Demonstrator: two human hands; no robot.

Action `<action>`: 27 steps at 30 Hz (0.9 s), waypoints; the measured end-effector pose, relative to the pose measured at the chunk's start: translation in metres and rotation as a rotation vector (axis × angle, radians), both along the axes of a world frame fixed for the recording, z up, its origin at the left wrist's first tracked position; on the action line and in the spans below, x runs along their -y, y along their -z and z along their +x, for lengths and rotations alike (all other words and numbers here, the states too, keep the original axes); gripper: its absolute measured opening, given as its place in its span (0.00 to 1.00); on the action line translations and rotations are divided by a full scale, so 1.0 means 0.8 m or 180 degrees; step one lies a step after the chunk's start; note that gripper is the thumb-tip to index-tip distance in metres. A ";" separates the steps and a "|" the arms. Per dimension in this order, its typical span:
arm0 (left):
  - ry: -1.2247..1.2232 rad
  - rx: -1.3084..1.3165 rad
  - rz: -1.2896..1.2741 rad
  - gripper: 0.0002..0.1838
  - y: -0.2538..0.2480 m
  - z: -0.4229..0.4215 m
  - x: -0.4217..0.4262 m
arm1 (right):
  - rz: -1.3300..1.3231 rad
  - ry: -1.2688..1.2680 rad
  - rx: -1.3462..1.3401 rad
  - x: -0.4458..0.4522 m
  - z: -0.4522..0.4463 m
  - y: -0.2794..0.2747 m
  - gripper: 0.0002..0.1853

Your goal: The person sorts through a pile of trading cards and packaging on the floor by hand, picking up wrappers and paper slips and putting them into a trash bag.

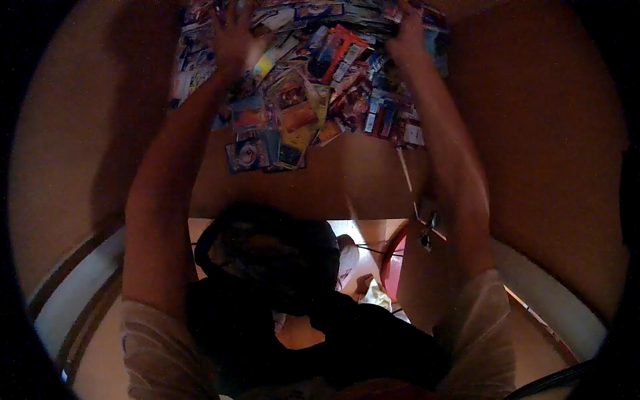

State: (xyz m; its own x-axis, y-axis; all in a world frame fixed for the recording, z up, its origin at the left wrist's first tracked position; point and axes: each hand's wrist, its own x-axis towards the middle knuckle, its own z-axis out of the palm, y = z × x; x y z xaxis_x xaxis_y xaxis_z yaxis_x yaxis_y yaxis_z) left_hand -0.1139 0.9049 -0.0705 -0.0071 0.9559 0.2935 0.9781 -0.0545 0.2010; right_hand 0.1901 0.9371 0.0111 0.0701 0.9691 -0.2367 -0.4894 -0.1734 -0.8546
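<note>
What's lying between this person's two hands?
In the head view, a messy heap of overlapping trading cards fills the stretch from the left hand to the right hand, with a bright red-orange piece among them.

Across the upper middle of the frame, a heap of cards (347, 97) is mottled with blue, red, yellow and white. Red-orange is shown by a packet (353, 45) near the top. At the heap's lower left, a swirl card (247, 155) is bordered in blue; beside it, another card (298, 137) is coloured yellow. The surface (320, 183) is toned plain brown. Pale beige-grey is shown by the sleeves (157, 340) in the lower corners.
</note>
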 end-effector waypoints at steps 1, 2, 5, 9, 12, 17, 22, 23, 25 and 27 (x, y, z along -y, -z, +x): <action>0.0035 0.0020 0.0001 0.48 0.016 -0.008 -0.007 | -0.0049 -0.0015 0.0088 -0.002 -0.002 0.003 0.34; 0.0506 0.0174 0.0585 0.49 0.035 -0.024 -0.017 | -0.0116 -0.0015 0.0170 0.000 -0.003 0.006 0.34; 0.0447 0.0141 0.0737 0.50 0.027 0.005 -0.003 | -0.0339 -0.0010 0.0415 -0.004 0.013 0.025 0.34; -0.0219 -0.0185 0.0096 0.48 0.022 0.081 -0.006 | -0.0652 0.0094 0.0592 -0.010 0.075 0.045 0.35; 0.0039 0.0031 0.0350 0.47 0.021 0.144 -0.017 | -0.0908 0.0288 0.0717 -0.016 0.144 0.052 0.36; 0.0227 -0.0086 0.0485 0.47 0.020 0.234 -0.044 | -0.1274 0.1170 0.0867 0.012 0.252 0.004 0.36; 0.0175 -0.0088 0.0483 0.46 0.026 0.284 -0.061 | -0.0093 0.2025 -0.0265 0.037 0.301 -0.013 0.32; 0.0079 -0.0069 0.0399 0.45 0.020 0.283 -0.057 | -0.0066 0.2016 -0.0269 0.036 0.273 -0.003 0.32; -0.0025 -0.0046 0.0343 0.45 0.015 0.267 -0.042 | -0.1220 0.1937 0.1518 0.037 0.217 0.027 0.31; -0.0221 -0.0276 0.0279 0.43 0.023 0.235 -0.012 | -0.1402 0.1095 0.1836 0.051 0.191 0.036 0.31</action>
State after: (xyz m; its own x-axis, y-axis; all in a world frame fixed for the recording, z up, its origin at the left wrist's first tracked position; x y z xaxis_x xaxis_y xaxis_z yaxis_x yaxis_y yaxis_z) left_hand 0.0738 0.9148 -0.0886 -0.0433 0.9246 0.3784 0.9936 0.0002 0.1130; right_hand 0.3428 0.8965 -0.0180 0.5757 0.6969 -0.4277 -0.0790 -0.4732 -0.8774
